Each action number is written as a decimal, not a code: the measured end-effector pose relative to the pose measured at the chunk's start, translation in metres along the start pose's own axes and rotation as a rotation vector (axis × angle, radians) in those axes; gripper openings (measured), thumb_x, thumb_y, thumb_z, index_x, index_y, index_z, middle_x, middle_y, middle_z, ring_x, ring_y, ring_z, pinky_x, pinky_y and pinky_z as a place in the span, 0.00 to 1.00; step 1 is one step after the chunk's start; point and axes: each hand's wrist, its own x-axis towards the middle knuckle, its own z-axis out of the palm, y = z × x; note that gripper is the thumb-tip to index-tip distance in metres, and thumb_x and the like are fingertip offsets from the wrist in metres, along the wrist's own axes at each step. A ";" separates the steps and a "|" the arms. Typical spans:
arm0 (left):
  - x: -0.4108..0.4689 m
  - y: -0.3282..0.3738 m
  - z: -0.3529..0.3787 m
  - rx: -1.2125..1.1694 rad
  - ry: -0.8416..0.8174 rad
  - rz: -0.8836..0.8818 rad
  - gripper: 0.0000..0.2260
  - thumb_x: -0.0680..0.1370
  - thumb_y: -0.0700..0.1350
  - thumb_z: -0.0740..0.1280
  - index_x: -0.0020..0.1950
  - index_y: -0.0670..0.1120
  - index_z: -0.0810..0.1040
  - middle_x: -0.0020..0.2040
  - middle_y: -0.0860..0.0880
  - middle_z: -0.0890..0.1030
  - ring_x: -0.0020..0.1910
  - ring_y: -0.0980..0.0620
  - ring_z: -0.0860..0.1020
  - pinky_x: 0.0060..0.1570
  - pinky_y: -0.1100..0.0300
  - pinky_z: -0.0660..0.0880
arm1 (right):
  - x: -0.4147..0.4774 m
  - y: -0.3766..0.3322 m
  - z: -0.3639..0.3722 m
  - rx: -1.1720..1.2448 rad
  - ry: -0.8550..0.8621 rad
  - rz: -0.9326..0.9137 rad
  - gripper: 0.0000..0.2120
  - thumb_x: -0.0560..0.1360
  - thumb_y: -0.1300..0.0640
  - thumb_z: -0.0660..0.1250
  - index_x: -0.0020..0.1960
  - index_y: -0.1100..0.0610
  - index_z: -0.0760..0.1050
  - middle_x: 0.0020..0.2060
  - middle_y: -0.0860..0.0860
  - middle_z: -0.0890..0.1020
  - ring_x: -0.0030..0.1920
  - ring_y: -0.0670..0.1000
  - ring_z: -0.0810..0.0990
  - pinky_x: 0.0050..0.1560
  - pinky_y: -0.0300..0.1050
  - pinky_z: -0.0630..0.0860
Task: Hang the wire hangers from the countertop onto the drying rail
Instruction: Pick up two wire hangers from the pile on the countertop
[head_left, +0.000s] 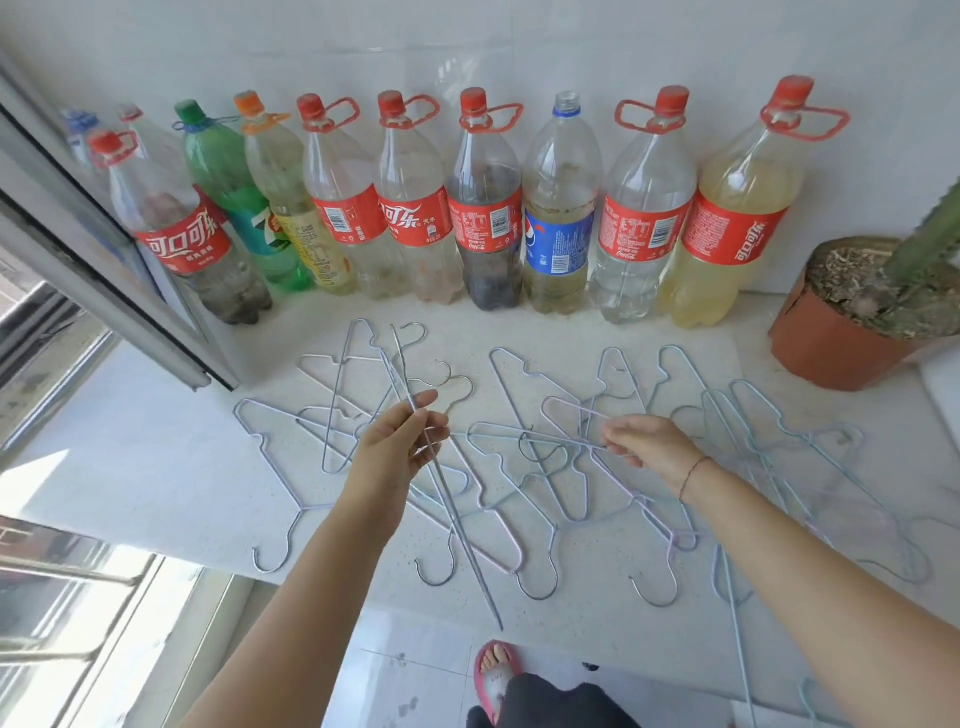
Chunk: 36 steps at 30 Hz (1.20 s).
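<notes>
1. Foot in a red slipper (492, 675) stands on the pale tiled floor (405, 670), nearest of all, just below the front edge of the white speckled surface (156, 467).
2. Left hand (397, 447) reaches over the surface, its fingers (423, 402) pinched around a thin silver wire hanger held edge-on (447, 499), which runs from above the hand down past the surface's front edge toward the slipper.
3. Right hand (649, 444), with a thin cord bracelet (693, 475) at the wrist, is well apart from the left one, to the held hanger's right; its fingers close on the wire of a pale hanger lying flat (524, 434), which stretches from that hand toward the left hand.
4. Scattered pile of pale blue and lilac wire hangers (571, 499) covers the surface on both sides of the held hanger, many overlapping, several hooks pointing at the front edge.
5. Terracotta plastic pot with a green cactus (831, 338) sits far right of the held hanger, beyond the pile.
6. Row of large plastic soda bottles (488, 218), mostly red-labelled, one green and one blue-labelled, stands beyond the hangers against the white tiled wall (519, 47).
7. Grey window frame (104, 291) slants in at the left of the bottles.
</notes>
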 end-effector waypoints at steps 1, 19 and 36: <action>-0.006 -0.001 -0.004 0.005 0.008 -0.002 0.11 0.80 0.38 0.60 0.57 0.47 0.79 0.38 0.53 0.81 0.41 0.53 0.78 0.48 0.59 0.71 | -0.001 0.002 0.003 -0.079 -0.028 -0.033 0.06 0.74 0.61 0.66 0.42 0.53 0.78 0.41 0.52 0.81 0.43 0.48 0.77 0.42 0.38 0.70; -0.086 -0.041 -0.039 -0.025 0.129 -0.031 0.11 0.80 0.39 0.60 0.57 0.46 0.79 0.41 0.50 0.80 0.42 0.52 0.78 0.48 0.59 0.72 | -0.034 0.040 0.049 -0.688 -0.313 -0.199 0.14 0.65 0.58 0.75 0.49 0.52 0.78 0.43 0.48 0.80 0.44 0.46 0.76 0.52 0.40 0.74; -0.129 -0.053 -0.075 -0.043 0.109 -0.070 0.12 0.80 0.38 0.60 0.56 0.48 0.80 0.40 0.51 0.82 0.41 0.53 0.80 0.48 0.59 0.72 | -0.044 0.035 0.071 -0.673 -0.162 -0.142 0.08 0.65 0.55 0.76 0.37 0.49 0.76 0.40 0.49 0.81 0.45 0.51 0.80 0.56 0.46 0.74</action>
